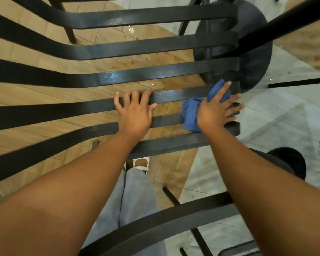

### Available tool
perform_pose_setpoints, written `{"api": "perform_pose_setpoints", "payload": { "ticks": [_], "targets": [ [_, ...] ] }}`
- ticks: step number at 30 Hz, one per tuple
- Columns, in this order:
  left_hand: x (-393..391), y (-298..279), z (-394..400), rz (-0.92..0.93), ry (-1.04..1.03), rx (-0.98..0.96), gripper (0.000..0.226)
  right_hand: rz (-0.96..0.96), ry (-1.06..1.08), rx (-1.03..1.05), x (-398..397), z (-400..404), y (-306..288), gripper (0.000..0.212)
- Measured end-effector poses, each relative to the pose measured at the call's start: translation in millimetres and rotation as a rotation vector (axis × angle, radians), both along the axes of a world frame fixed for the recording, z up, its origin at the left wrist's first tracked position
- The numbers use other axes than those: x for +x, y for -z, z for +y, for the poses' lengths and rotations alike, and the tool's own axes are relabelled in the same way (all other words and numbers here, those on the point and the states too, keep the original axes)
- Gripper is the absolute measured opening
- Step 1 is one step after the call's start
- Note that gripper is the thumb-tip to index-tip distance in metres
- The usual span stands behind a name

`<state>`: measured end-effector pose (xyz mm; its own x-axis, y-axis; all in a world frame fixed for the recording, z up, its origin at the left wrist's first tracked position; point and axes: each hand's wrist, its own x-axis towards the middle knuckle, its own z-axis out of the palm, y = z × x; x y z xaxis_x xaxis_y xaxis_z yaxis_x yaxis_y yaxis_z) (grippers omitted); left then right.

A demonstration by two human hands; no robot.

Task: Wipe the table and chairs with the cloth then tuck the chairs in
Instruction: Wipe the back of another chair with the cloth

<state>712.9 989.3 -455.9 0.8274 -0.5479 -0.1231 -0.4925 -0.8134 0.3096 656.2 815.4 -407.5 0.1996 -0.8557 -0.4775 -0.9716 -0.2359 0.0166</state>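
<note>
We look straight down through a black slatted chair [118, 74]; its flat, curved slats run left to right with open gaps showing the floor beneath. Under the slats we see wood-grain flooring [44, 93] with small wet-looking spots, meeting pale grey tile [277, 115] along a diagonal seam on the right. A round dark table base [255, 52] sits past the slat ends at upper right, just beside where we work. A second dark round shape [288, 159] lies at right near our forearm, and thin black legs cross the floor at several edges. The slats end in a rounded lip on the right; beyond it is open tile.

Our left hand [135, 109] rests on a middle slat, fingers curled over its far edge, gripping it. Our right hand [216, 109] presses the blue cloth [189, 111] flat against the right ends of the slats, fingers spread and straight. The cloth is bunched, soft and crumpled, showing on both sides of the hand. The slat just beyond our hands shows a damp sheen. Grey trousers [137, 196] and a pale sandal [141, 164] show below.
</note>
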Motion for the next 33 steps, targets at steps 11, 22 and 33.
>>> {"api": "perform_pose_setpoints", "payload": {
  "ticks": [11, 22, 33],
  "targets": [
    [-1.9, -2.5, -1.2, 0.032, -0.025, 0.022, 0.042, 0.102, -0.126, 0.144, 13.7, 75.2, -13.2, 0.072],
    [0.6, -3.1, 0.7, 0.069, -0.005, 0.014, 0.042, 0.344, -0.661, 0.387, -18.6, 65.8, -15.5, 0.099],
    [12.3, -22.1, 2.8, 0.344, 0.032, 0.005, 0.054, 0.225, -0.002, -0.051, -14.3, 42.5, -1.3, 0.081]
  ]
}}
